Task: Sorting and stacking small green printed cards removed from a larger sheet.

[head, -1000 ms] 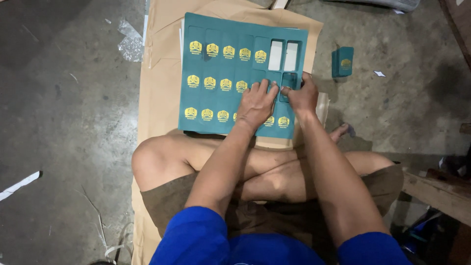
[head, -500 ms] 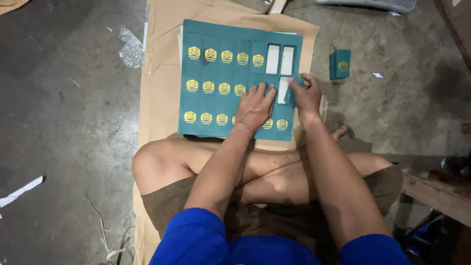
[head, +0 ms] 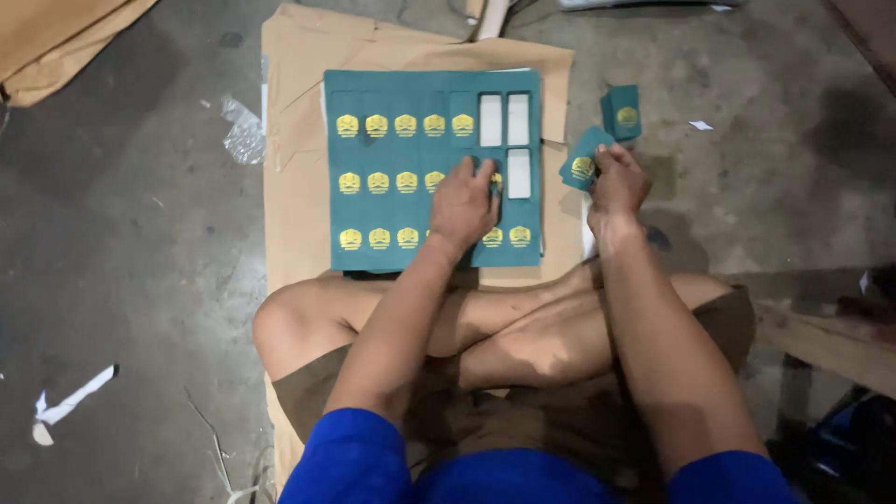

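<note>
A teal printed sheet [head: 401, 154] with rows of gold emblems lies on brown cardboard [head: 299, 140] on the floor. Three rectangular pieces are gone from its right side, leaving white openings [head: 504, 119]. My left hand [head: 464, 203] presses flat on the sheet beside the lower opening. My right hand [head: 615, 184] is off the sheet's right edge, pinching a small teal card with a gold emblem [head: 583, 161]. A small stack of the same teal cards [head: 622, 111] sits on the concrete just beyond it.
My crossed bare legs [head: 485, 327] rest at the cardboard's near edge. Grey concrete floor lies all around, with plastic scraps [head: 245, 131] and a white paper strip [head: 70, 406] at left. A wooden plank [head: 831, 345] is at right, more cardboard [head: 65, 42] at top left.
My right hand has pulled a teal card out of the sheet and carried it right, off the sheet's edge. A third white opening now shows. My left hand stays pressed on the sheet.
</note>
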